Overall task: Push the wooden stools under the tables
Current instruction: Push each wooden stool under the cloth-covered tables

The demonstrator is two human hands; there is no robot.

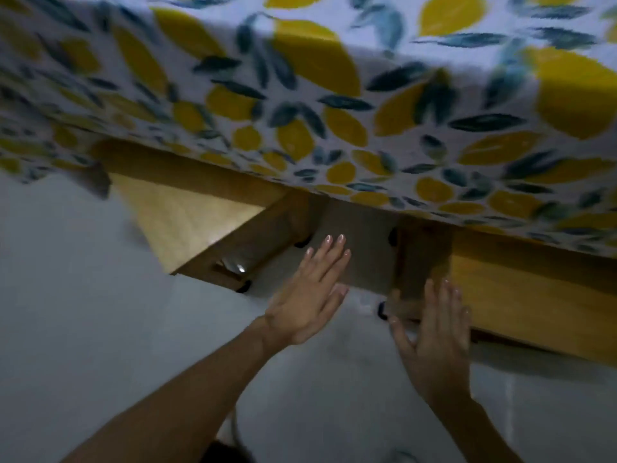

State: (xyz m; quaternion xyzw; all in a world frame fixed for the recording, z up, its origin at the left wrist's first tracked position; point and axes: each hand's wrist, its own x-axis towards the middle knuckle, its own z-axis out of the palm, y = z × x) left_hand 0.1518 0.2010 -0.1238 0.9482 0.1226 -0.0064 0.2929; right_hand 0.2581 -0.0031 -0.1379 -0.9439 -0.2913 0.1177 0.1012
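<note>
Two pale wooden stools sit partly under a table draped in a white cloth (334,105) printed with yellow lemons and dark leaves. The left stool (187,215) shows its seat top and a leg with black feet. The right stool (521,295) pokes out from beneath the cloth's hem. My left hand (310,292) is flat with fingers spread, hovering over the gap between the stools. My right hand (434,332) lies flat with its fingers against the near left corner of the right stool. Neither hand grips anything.
Pale grey tiled floor (83,295) fills the lower left and the bottom of the view. The cloth hangs low over both stools. A dark shape (223,452) sits at the bottom edge, between my forearms.
</note>
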